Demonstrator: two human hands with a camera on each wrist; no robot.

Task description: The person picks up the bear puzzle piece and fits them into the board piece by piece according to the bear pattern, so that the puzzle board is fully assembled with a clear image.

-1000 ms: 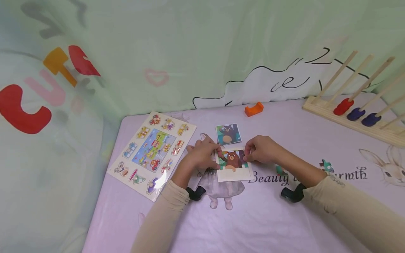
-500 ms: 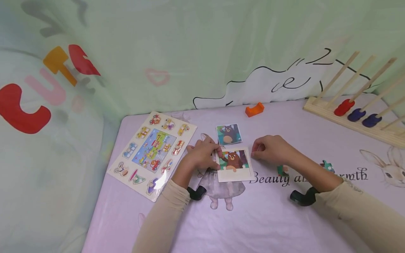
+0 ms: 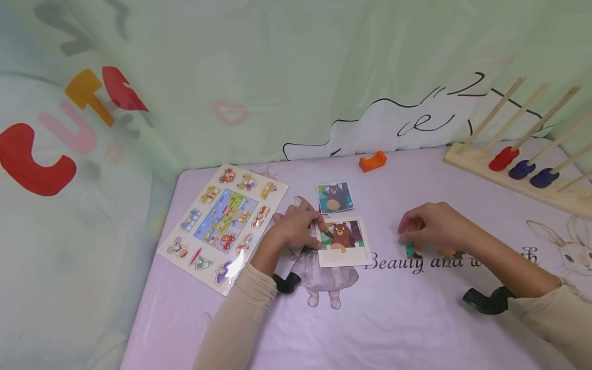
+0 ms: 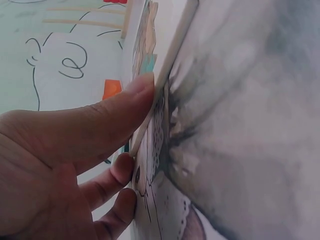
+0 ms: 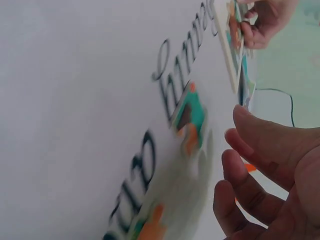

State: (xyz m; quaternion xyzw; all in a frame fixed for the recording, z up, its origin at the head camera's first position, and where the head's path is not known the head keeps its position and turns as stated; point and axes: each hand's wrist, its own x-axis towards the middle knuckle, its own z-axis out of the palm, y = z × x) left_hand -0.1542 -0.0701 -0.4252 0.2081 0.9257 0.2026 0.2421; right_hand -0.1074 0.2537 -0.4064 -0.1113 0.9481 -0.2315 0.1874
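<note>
A small bear puzzle [image 3: 341,235] lies in a pale wooden puzzle frame [image 3: 344,259] at the middle of the table, with a bare strip along its bottom. My left hand [image 3: 296,227] holds the frame's left edge; in the left wrist view the thumb [image 4: 142,90] lies on that edge. My right hand [image 3: 432,226], fingers bent and holding nothing, hovers close over a teal and brown puzzle piece [image 5: 192,117]. A second piece with orange [image 5: 152,225] lies near it, partly covered by the right hand and forearm in the head view.
A bear picture card [image 3: 335,198] lies just beyond the frame. At left is a vehicle peg puzzle board [image 3: 213,277]. An orange block [image 3: 372,162] sits at the back, and a wooden bead stand [image 3: 481,169] with upright rods occupies the back right.
My right hand has left the puzzle's right edge and moved right to the loose pieces. The left hand has stayed on the frame.
</note>
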